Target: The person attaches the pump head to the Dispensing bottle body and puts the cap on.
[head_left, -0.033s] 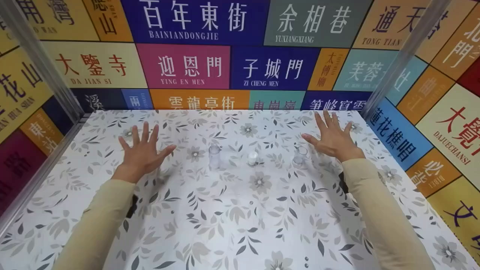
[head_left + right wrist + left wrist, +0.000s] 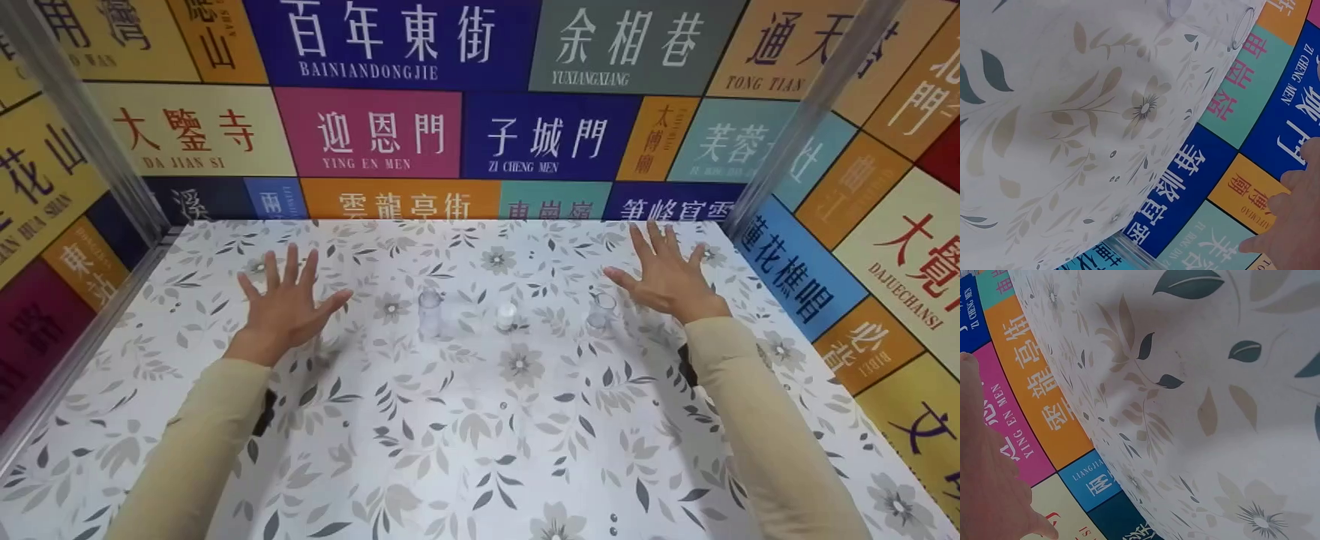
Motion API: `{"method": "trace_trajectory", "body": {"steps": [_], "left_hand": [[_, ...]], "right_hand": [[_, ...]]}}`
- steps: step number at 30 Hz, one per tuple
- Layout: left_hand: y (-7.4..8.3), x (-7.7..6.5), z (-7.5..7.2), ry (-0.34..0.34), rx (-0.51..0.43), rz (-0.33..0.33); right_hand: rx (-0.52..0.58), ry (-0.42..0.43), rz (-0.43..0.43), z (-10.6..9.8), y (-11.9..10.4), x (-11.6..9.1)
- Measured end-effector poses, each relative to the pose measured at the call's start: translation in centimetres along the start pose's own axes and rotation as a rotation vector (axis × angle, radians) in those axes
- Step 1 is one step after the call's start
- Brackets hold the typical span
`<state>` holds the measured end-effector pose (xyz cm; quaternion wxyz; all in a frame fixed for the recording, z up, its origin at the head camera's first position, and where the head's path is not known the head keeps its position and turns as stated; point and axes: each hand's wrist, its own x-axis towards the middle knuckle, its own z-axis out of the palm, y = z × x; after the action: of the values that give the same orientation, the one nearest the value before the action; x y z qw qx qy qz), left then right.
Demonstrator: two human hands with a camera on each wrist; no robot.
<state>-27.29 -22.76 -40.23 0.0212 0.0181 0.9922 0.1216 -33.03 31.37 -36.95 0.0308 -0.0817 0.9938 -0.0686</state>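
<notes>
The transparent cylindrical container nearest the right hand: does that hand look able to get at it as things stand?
Probably yes. In the head view, the right hand is empty, fingers spread, near the transparent cylindrical container, and nothing visible stands between them.

From my feed, walls [image 2: 630, 45] of multicoloured Chinese place-name panels [image 2: 367, 135] meet at clear corner posts [image 2: 814, 105] — below them, a white surface [image 2: 450, 465] with grey-and-beige floral print.
</notes>
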Motion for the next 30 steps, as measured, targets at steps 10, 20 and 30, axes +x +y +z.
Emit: {"method": "trace_trajectory", "body": {"steps": [10,20,30], "left_hand": [[0.0,-0.2,0.2,-0.005,-0.005,0.001],[0.7,-0.6,0.3,0.005,0.010,0.040],[1.0,-1.1,0.4,0.033,0.002,0.068]], "right_hand": [[-0.005,-0.004,-0.005,-0.2,-0.5,-0.2],[-0.021,0.016,-0.023,-0.4,-1.3,-0.3],[-0.024,0.031,-0.063,-0.2,-2.0,-0.5]]}}
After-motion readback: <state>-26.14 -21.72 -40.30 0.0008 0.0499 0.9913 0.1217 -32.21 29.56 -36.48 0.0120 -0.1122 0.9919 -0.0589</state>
